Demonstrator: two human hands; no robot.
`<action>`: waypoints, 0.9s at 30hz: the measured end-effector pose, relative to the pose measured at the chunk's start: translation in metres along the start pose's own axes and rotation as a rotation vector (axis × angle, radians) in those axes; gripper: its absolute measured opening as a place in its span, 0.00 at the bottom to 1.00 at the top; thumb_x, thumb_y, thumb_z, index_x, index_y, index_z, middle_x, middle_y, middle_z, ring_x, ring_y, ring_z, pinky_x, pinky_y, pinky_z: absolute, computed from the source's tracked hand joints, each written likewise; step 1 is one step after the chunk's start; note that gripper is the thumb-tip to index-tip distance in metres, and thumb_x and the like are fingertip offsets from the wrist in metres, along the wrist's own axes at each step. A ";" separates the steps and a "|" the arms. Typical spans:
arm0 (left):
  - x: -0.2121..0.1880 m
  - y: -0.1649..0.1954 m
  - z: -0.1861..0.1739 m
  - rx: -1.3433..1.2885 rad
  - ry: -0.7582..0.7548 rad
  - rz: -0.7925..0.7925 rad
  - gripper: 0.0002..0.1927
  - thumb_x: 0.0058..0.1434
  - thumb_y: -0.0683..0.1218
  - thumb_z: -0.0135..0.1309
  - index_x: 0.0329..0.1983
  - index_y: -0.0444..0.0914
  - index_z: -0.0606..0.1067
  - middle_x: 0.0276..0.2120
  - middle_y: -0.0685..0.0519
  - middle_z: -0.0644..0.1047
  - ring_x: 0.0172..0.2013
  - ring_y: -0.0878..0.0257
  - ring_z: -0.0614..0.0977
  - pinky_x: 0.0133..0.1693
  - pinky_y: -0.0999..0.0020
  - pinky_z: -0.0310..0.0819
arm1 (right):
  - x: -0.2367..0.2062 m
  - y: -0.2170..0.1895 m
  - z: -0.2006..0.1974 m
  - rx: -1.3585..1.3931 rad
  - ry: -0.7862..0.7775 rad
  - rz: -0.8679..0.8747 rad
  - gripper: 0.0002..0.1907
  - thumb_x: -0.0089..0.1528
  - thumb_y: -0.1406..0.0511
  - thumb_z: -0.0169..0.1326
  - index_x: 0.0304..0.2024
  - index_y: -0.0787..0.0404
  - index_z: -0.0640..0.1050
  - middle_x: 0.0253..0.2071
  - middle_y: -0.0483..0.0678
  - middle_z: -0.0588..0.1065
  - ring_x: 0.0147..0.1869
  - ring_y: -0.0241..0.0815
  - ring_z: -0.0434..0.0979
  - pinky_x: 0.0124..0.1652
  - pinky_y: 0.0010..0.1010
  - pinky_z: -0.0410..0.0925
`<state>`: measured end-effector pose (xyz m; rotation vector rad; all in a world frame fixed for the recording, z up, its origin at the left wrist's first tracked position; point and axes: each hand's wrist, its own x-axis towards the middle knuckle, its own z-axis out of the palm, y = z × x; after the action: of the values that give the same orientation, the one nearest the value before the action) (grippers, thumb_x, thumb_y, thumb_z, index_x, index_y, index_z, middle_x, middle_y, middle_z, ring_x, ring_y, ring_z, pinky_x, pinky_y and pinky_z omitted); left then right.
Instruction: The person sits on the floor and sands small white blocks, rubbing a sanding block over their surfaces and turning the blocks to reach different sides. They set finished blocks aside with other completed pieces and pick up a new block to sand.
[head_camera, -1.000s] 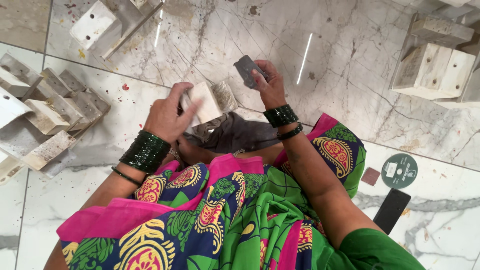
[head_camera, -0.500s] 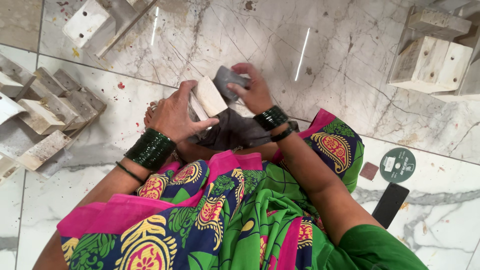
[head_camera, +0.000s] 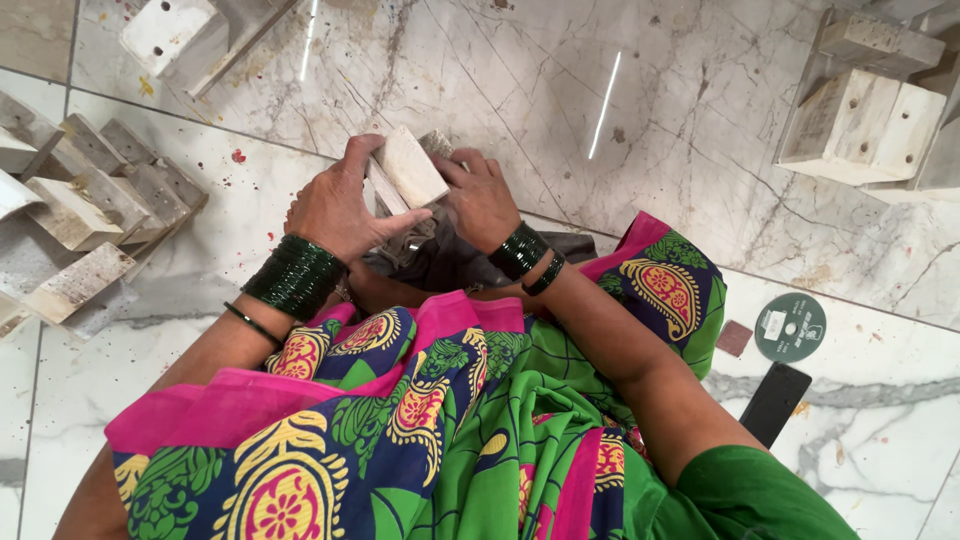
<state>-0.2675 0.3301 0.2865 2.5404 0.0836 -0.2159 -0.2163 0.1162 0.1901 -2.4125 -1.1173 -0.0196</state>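
- While the person sits on the marble floor (head_camera: 700, 120), both hands meet over the lap, right in the middle of the head view.
- The left hand (head_camera: 335, 205) is wrapped around a small pale wooden block (head_camera: 410, 170), thumb across its near side, fingers curled over the far edge, so a firm full-hand hold.
- The block's long axis tilts from lower left up toward upper right, broad face pointing up at the camera.
- The right hand (head_camera: 480, 200) sits just beside it on the right, touching the block's right edge, fingers pressed close together; looks like a small grey pad is tucked under them, but it's mostly hidden so can't say for sure.
- Both hands are on the block, the left one carries it.
- A dark grey cloth (head_camera: 440, 265) lies on the lap just under the hands.
- More wooden pieces (head_camera: 90, 200) are piled to the left, well apart, and a bigger block assembly (head_camera: 865, 125) sits top right.
- A green disc (head_camera: 790, 327) and a black flat thing (head_camera: 775, 403) lie on the floor to the right.
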 end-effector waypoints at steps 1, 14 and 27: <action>0.000 0.000 0.000 0.007 -0.011 -0.016 0.49 0.47 0.68 0.70 0.64 0.42 0.63 0.40 0.36 0.81 0.40 0.39 0.84 0.40 0.47 0.79 | -0.002 -0.002 -0.001 0.019 -0.003 -0.007 0.17 0.54 0.68 0.61 0.48 0.58 0.82 0.60 0.44 0.73 0.62 0.52 0.69 0.54 0.46 0.65; -0.002 -0.027 0.008 -0.022 0.129 -0.045 0.48 0.55 0.68 0.68 0.65 0.35 0.61 0.47 0.32 0.78 0.47 0.36 0.81 0.47 0.47 0.77 | -0.009 -0.008 -0.022 0.224 0.019 -0.018 0.21 0.57 0.74 0.58 0.52 0.55 0.82 0.48 0.46 0.80 0.50 0.52 0.75 0.50 0.40 0.72; -0.005 -0.046 -0.002 0.080 0.154 -0.131 0.38 0.68 0.64 0.51 0.75 0.40 0.64 0.68 0.33 0.64 0.62 0.36 0.71 0.58 0.46 0.70 | 0.002 0.036 0.021 0.928 0.132 0.438 0.17 0.65 0.73 0.54 0.57 0.59 0.76 0.50 0.53 0.79 0.43 0.38 0.83 0.38 0.27 0.78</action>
<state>-0.2773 0.3691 0.2642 2.6309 0.3070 -0.0758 -0.1928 0.1066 0.1572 -1.7081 -0.3626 0.3888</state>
